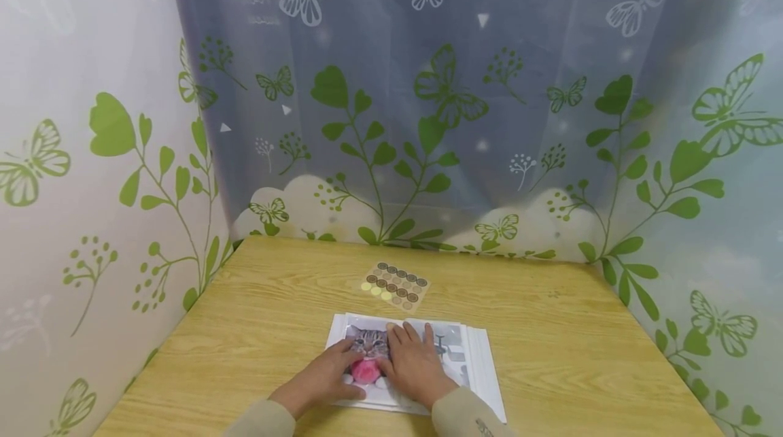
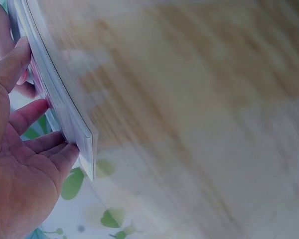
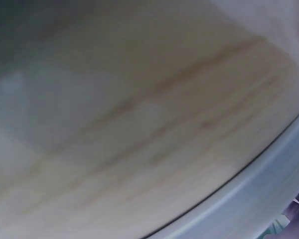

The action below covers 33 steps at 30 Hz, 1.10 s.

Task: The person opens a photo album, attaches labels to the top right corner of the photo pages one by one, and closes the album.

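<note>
A white booklet or stack of pages [image 1: 486,372] lies on the table near its front, with a cat picture [image 1: 370,340] showing a pink ball on its left side. My left hand [image 1: 324,377] rests on the picture's left part, fingers spread and thumb near the lower edge. In the left wrist view its fingertips touch the face of the booklet [image 2: 65,107], whose layered edge shows. My right hand [image 1: 417,363] lies with extended fingers over the middle, covering part of the cat picture and a greyish picture to its right. The right wrist view shows the booklet's pale edge [image 3: 239,194], blurred.
Beyond the booklet lies a sheet of round stickers [image 1: 397,285], brown and pale yellow. The wood-grain table [image 1: 569,342] is bordered at the back and both sides by hanging curtains [image 1: 391,124] with leaf and butterfly prints.
</note>
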Each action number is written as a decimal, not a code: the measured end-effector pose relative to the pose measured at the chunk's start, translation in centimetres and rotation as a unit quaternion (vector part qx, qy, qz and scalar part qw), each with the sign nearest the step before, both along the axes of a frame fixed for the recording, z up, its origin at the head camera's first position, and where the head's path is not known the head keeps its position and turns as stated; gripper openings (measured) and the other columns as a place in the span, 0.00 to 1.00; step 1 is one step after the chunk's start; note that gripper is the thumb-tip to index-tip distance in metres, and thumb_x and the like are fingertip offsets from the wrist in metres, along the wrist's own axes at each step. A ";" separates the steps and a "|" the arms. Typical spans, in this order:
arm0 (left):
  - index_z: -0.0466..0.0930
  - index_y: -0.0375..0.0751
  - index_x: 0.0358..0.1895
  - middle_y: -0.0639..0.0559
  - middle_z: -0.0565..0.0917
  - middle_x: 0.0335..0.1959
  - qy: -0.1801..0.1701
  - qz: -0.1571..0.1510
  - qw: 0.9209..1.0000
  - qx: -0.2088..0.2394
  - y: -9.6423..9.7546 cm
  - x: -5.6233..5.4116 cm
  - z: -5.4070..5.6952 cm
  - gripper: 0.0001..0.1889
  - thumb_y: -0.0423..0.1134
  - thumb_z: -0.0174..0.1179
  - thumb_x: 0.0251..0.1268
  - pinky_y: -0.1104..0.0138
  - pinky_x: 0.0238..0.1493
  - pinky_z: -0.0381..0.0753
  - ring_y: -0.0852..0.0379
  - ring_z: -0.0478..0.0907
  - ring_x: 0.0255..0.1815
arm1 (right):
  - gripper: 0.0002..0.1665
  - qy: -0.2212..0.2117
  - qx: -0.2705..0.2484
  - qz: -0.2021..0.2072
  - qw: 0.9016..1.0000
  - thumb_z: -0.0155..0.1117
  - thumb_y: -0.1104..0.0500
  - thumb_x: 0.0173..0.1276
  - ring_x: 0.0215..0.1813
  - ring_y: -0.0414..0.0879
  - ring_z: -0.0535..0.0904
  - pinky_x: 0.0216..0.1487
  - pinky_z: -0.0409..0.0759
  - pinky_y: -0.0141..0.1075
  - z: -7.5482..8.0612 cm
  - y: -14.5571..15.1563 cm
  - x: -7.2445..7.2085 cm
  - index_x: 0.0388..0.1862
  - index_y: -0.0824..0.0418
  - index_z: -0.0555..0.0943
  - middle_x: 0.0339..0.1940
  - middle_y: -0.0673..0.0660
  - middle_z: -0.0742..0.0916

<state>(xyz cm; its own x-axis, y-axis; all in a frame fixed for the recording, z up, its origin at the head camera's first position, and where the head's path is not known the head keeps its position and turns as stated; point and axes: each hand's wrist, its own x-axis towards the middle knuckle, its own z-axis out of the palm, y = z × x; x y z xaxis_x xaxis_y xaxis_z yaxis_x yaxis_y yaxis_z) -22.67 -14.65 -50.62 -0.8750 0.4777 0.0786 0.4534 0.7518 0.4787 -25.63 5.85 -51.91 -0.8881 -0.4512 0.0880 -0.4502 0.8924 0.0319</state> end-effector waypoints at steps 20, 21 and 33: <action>0.77 0.28 0.59 0.24 0.67 0.66 -0.003 -0.007 1.000 0.014 0.0 0.2 0.1 0.35 0.45 0.76 0.50 0.40 0.65 0.66 0.29 0.67 0.66 | 0.40 0.003 -0.034 -0.003 0.999 0.47 0.35 0.75 0.73 0.59 0.65 0.73 0.52 0.64 0.5 -0.7 -0.9 0.72 0.63 0.69 0.71 0.62 0.74; 0.77 0.28 0.59 0.24 0.67 0.66 -0.002 -0.008 1.000 0.015 0.0 0.2 0.0 0.35 0.45 0.76 0.50 0.40 0.65 0.66 0.29 0.67 0.66 | 0.40 0.001 -0.035 -0.003 0.999 0.47 0.35 0.75 0.73 0.59 0.65 0.73 0.52 0.64 0.5 -0.7 -1.0 0.72 0.63 0.69 0.71 0.62 0.73; 0.77 0.27 0.59 0.25 0.68 0.66 0.002 -0.008 1.000 0.010 0.0 0.2 0.1 0.35 0.44 0.76 0.50 0.41 0.65 0.67 0.30 0.68 0.66 | 0.41 -0.004 -0.019 -0.010 1.000 0.45 0.34 0.75 0.74 0.58 0.63 0.73 0.51 0.62 0.2 -1.2 -1.5 0.72 0.62 0.69 0.72 0.61 0.72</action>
<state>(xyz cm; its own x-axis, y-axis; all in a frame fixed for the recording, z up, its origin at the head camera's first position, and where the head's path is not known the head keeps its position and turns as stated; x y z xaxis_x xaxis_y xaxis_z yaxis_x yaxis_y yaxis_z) -22.51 -14.65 -50.52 -0.8673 0.4891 0.0926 0.4670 0.7350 0.4917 -27.08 4.63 -51.66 -0.8978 -0.4295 0.0980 -0.4320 0.9018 -0.0056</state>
